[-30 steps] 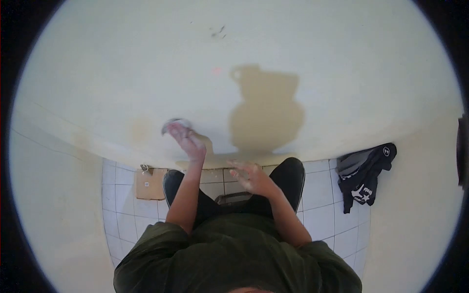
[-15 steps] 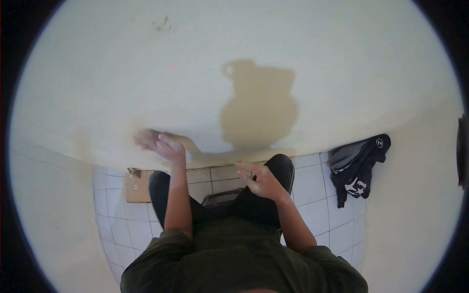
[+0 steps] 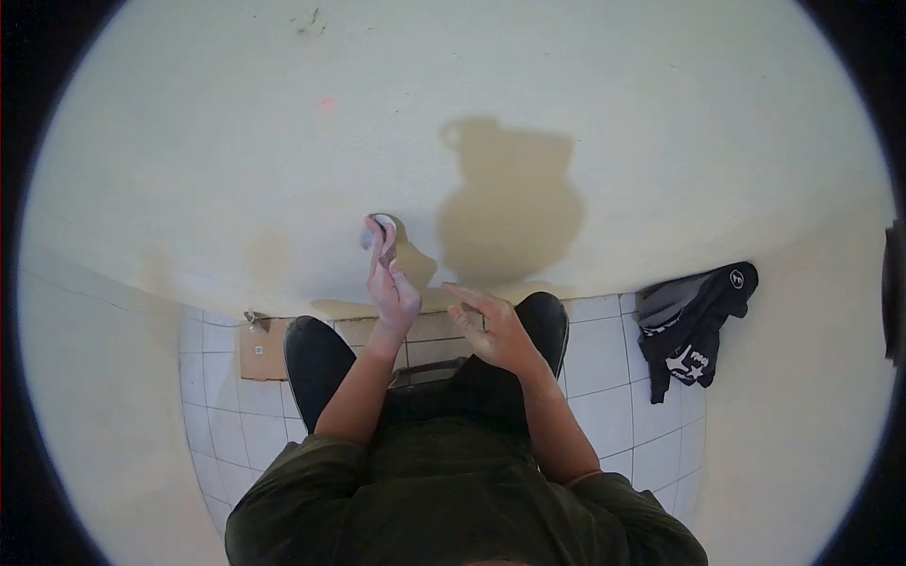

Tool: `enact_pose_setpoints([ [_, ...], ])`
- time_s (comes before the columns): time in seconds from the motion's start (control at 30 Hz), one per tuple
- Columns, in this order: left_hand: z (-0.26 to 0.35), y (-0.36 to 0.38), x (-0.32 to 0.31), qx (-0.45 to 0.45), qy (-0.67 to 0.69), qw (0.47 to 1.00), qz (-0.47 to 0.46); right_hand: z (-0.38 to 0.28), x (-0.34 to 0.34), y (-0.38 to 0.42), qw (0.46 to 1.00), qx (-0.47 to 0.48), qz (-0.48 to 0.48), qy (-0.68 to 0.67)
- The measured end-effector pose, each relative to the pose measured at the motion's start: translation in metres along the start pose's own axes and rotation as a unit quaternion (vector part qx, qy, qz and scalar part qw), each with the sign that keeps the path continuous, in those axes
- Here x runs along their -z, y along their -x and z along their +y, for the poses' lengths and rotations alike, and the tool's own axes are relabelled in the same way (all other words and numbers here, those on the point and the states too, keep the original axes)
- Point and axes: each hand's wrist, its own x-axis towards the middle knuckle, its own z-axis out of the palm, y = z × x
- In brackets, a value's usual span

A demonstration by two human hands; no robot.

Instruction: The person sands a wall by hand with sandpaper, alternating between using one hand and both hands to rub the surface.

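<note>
The fingers of the left hand (image 3: pixel 392 288) are extended and close together, grasping a thin, pale grey-white pad (image 3: pixel 382 224) at their tips; whether it is cloth, paper or sponge I cannot tell. This pad is up at the cream-painted wall (image 3: pixel 226 170), left of the large, rounded shadow (image 3: pixel 510 208) that falls there, and a smaller shadow lies just beside the left hand. The fingers of the right hand (image 3: pixel 495 335) are released and parted, holding nothing, with the index finger reaching toward the left wrist, the two hands near each other but apart. Beyond the hands, the knees in black trousers (image 3: pixel 316 363) are bent to either side, below a dark green shirt (image 3: pixel 453 495). On the white tiled floor (image 3: pixel 599 349), a flat piece of brown cardboard (image 3: pixel 262 354) lies beyond the left knee, with a small object at its far edge, too small to identify. Well to the right, a crumpled black-and-grey jacket (image 3: pixel 698 316) with white print lies by the wall. Higher up, the wall bears a faint pink spot (image 3: pixel 327 106) and some dark marks (image 3: pixel 309 25)
</note>
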Motion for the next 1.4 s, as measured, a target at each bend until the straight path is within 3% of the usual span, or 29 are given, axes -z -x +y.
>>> enact_pose_setpoints([
  [0.07,0.013,-0.003,0.005,0.076,0.081,0.994,-0.009,0.013,-0.005,0.004,0.998,-0.018,0.046,-0.038],
  [0.13,0.019,-0.001,0.013,0.210,0.142,0.967,-0.022,0.023,-0.013,0.004,0.992,-0.028,0.098,-0.077],
  [0.23,0.032,-0.013,0.020,0.202,0.149,0.961,-0.115,0.019,-0.024,0.003,0.977,-0.045,0.149,-0.147],
  [0.33,0.044,-0.012,0.025,0.182,0.195,0.942,-0.204,0.017,-0.033,-0.003,0.945,-0.013,0.071,-0.318],
  [0.43,0.052,-0.011,0.045,0.175,0.187,0.932,-0.258,0.025,-0.038,-0.001,0.895,-0.103,0.022,-0.433],
  [0.53,0.047,-0.004,0.054,0.231,0.225,0.909,-0.266,0.036,-0.039,-0.006,0.921,-0.090,-0.027,-0.379],
  [0.63,0.039,0.021,0.058,0.275,0.182,0.921,-0.209,0.036,-0.039,-0.010,0.958,-0.113,-0.050,-0.259],
  [0.73,0.015,0.042,0.072,0.305,0.189,0.924,-0.131,0.051,-0.059,-0.019,0.996,-0.046,-0.035,-0.061],
  [0.8,-0.002,0.043,0.090,0.296,0.224,0.916,-0.155,0.034,-0.079,-0.029,0.995,0.073,0.051,-0.044],
  [0.87,-0.010,0.044,0.100,0.288,0.229,0.913,-0.175,0.026,-0.086,-0.030,0.992,0.115,0.048,-0.015],
  [1.03,-0.030,0.049,0.125,0.251,0.154,0.934,-0.203,0.024,-0.077,-0.034,0.981,-0.010,-0.174,0.086],
  [1.13,-0.044,0.055,0.133,0.260,0.142,0.935,-0.196,0.027,-0.089,-0.041,0.985,-0.037,-0.170,0.014],
  [1.23,-0.046,0.056,0.132,0.281,0.200,0.927,-0.146,0.028,-0.105,-0.041,0.985,0.004,-0.167,0.047],
  [1.33,-0.027,0.048,0.126,0.283,0.248,0.925,-0.043,0.032,-0.116,-0.044,0.966,0.189,-0.095,0.147],
  [1.4,-0.025,0.044,0.130,0.283,0.246,0.926,-0.048,0.035,-0.109,-0.048,0.939,0.268,0.044,0.209],
])
